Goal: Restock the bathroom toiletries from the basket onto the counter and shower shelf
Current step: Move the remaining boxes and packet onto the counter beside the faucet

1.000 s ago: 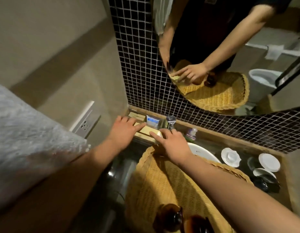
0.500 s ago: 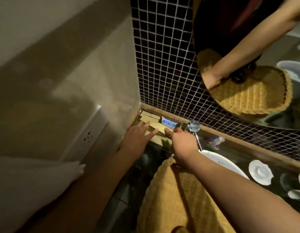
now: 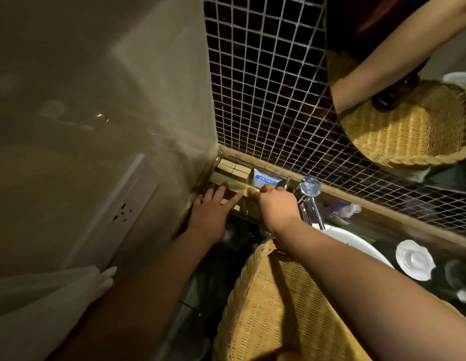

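Several small tan toiletry boxes [image 3: 233,170] lie in a tray in the counter's far left corner, with a white and blue packet [image 3: 265,179] beside them. My left hand [image 3: 211,212] rests flat with straight fingers on the front boxes. My right hand [image 3: 274,204] has its fingers curled down onto a tan box [image 3: 250,192] at the tray's front; its fingertips are hidden. The woven basket [image 3: 273,308] sits below my right forearm on the counter.
A chrome tap [image 3: 308,196] stands just right of my right hand, over a white basin [image 3: 349,238]. White dishes [image 3: 414,259] lie at the right. A wall socket [image 3: 123,214] and a white towel [image 3: 44,303] are at the left. A mirror above reflects the basket.
The view has swung left and closer to the corner. Both hands have stayed on the tan boxes, shifting slightly deeper into the tray.
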Motion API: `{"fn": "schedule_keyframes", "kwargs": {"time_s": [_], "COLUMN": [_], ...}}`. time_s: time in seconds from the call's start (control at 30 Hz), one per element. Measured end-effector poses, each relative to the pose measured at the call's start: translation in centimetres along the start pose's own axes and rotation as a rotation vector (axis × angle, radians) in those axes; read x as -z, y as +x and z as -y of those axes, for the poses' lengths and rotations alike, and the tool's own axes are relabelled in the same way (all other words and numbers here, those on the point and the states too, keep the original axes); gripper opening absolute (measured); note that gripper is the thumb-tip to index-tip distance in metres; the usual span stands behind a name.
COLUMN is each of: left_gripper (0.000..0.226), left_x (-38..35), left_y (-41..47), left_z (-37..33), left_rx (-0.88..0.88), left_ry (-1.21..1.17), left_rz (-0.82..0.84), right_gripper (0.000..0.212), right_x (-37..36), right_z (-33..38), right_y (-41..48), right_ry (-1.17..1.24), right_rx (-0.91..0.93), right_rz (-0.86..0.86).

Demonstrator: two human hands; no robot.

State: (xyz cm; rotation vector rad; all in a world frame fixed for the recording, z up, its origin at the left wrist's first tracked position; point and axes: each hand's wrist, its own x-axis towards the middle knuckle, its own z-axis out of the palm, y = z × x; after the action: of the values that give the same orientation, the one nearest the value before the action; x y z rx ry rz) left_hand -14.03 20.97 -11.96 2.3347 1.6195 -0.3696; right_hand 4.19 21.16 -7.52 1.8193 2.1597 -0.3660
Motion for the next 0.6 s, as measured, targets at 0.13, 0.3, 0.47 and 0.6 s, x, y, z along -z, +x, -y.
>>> {"fn": "schedule_keyframes", "kwargs": {"time_s": [0.13, 0.3, 0.47, 0.6], "left_gripper": [0.109, 0.108, 0.104, 0.104], "left_x": [-1.0, -1.7, -1.7, -1.8], "left_y": [0.2, 0.0, 0.3, 0.6], "left_z": [0.1, -0.2, -0.1, -0.1], "left_rx": [0.008, 0.019, -0.001, -0.011], "left_ry": [-0.035, -0.077, -0.069, -0.089], "left_rz": [-0.013, -0.039, -0.043, -0.056], "right_gripper": [0.068, 0.064, 0.066, 0.048], "right_x": [-0.1, -0.1, -0.1, -0.4], "right_z": [0.1, 0.1, -0.3, -0.3], "right_y": [0.3, 0.7, 1.1, 1.5], "right_ry": [0.026, 0.014, 0.001, 0.019], "right_rx": [0.01, 0.025, 0.046, 0.037], "right_rz": [-0.011, -0.02, 0.016, 0.018]}}
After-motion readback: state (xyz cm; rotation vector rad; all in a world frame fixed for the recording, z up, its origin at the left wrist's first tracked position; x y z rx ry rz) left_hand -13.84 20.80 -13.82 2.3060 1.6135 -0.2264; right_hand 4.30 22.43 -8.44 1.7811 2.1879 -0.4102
